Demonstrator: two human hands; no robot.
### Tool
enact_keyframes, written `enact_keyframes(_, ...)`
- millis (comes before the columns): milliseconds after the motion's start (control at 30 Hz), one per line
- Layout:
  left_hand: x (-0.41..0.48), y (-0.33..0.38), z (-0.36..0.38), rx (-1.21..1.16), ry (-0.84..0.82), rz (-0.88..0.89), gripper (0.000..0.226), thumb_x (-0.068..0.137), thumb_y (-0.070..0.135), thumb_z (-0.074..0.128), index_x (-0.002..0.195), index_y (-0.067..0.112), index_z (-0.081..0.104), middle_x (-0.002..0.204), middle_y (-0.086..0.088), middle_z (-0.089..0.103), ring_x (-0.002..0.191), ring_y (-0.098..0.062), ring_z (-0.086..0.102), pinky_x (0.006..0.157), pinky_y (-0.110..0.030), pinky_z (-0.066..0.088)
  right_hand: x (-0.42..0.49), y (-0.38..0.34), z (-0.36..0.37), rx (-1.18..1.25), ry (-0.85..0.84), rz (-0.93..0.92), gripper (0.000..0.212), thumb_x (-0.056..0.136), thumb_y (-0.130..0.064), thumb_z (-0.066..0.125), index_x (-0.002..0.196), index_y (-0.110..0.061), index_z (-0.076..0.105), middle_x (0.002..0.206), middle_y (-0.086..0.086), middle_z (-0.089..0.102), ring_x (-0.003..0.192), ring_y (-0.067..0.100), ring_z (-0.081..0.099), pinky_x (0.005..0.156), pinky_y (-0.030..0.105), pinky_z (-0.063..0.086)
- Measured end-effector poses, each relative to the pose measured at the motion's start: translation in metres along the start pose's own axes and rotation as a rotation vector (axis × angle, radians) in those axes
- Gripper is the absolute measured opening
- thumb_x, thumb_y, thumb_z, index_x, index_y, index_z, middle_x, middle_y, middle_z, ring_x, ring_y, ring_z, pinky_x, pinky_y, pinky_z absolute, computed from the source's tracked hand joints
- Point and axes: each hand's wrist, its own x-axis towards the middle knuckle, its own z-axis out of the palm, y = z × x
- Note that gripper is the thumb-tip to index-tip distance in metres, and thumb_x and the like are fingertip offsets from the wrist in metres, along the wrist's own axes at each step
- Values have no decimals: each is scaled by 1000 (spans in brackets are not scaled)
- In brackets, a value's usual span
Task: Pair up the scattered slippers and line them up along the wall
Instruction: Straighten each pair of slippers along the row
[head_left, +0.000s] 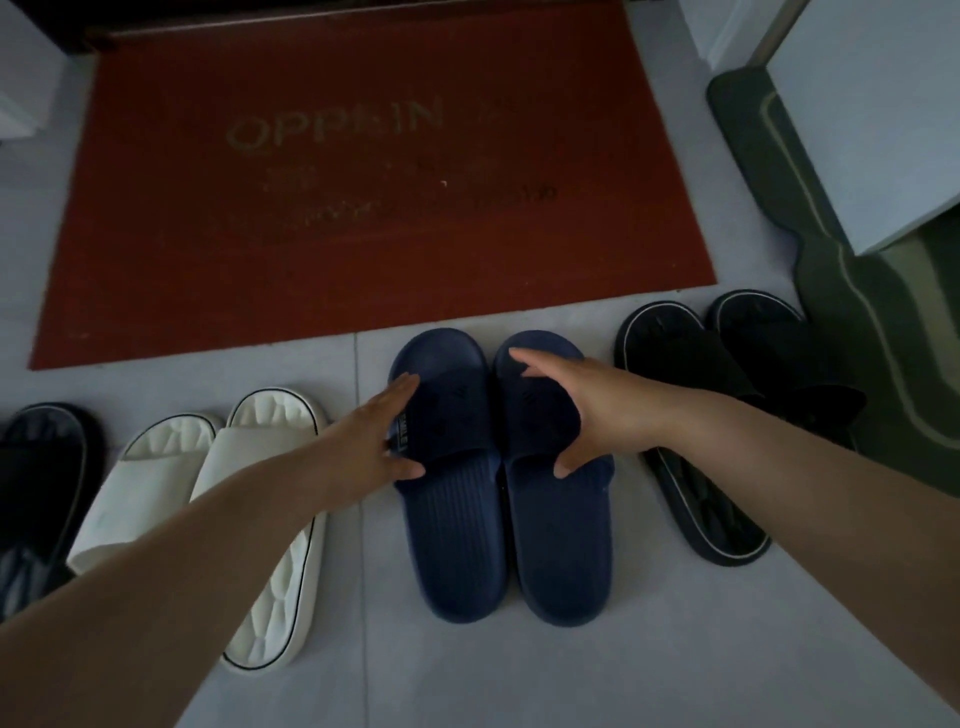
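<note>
- The pale tiled floor (649, 649) carries everything and spreads out beneath both hands.
- A red doormat (395, 234) with faded lettering lies just beyond the fingertips, its near edge close to the toes of the gripped pair.
- A dark green mat (857, 332) runs away to the right of the right hand, partly under a white cabinet (872, 130).
- The left navy slipper (452, 545) and the right navy slipper (563, 551) lie side by side on the floor between the two forearms, inner edges touching, toes pointing at the doormat.
- A pair of white slippers (270, 582) sits just outside the left hand, partly hidden under the left forearm, toes facing the same way.
- A pair of black slippers (711, 519) with a pale trim lies just outside the right hand, angled slightly, one overlapping the other.
- One more dark slipper (36, 467) lies at the far left, well apart from the left hand, beyond the white pair.
- The right hand (587, 405) arches over the strap of the right navy slipper, fingers curved to its far edge and thumb on its near edge, grasping it.
- The left hand (379, 441) lies released, with straight fingers flat against the outer side of the left navy slipper's strap, thumb resting at the strap's near edge.
</note>
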Motion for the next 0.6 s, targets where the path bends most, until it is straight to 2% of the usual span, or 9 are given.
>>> enact_keyframes(133,-2,11,6,70,-54,-29,96,81,5,65,146,23,-4,158,3,0,144,-14,13,118,-36,22,-1,-7,-2,-68,8,-44,122,60,-23,85,146,-35,0,153,-8,24,140,15,19,112,33,26)
enact_keyframes(233,10,14,5,235,-80,1,94,83,10,63,146,17,-6,157,-1,-7,145,-14,4,116,-23,10,-3,-6,1,-64,33,-17,121,61,-24,85,146,-36,0,154,-7,22,141,16,16,113,35,23)
enact_keyframes(300,16,12,1,330,-82,45,92,84,16,61,146,15,-7,157,-2,-9,145,-14,2,112,-19,8,-3,-9,6,-110,45,15,119,62,-25,84,146,-36,-1,155,-4,18,142,19,14,114,36,23)
enact_keyframes(367,15,11,-2,359,-70,88,93,84,19,62,146,14,-7,157,-4,-11,145,-15,1,112,-20,10,-5,-18,11,-258,50,58,116,65,-29,81,146,-35,-2,155,-2,13,143,24,12,115,43,20)
enact_keyframes(433,0,6,-11,345,-52,119,97,81,23,66,146,14,-5,157,-4,-11,145,-15,0,112,-20,11,-7,-40,12,-463,78,74,115,65,-38,79,146,-32,-2,156,-1,7,143,25,6,117,47,9)
enact_keyframes(500,-27,-8,-30,322,-18,134,101,76,27,71,146,16,-1,158,-3,-4,145,-16,5,111,-19,13,-11,-75,17,-522,95,56,116,62,-46,78,147,-33,-1,157,-1,1,144,25,1,116,46,2)
enact_keyframes(600,-67,-46,-77,216,61,121,99,71,27,76,146,26,11,152,3,26,137,-15,30,106,-23,27,-18,-135,35,-388,58,-24,114,60,-57,75,144,-41,0,157,-10,-3,144,21,-1,115,41,5)
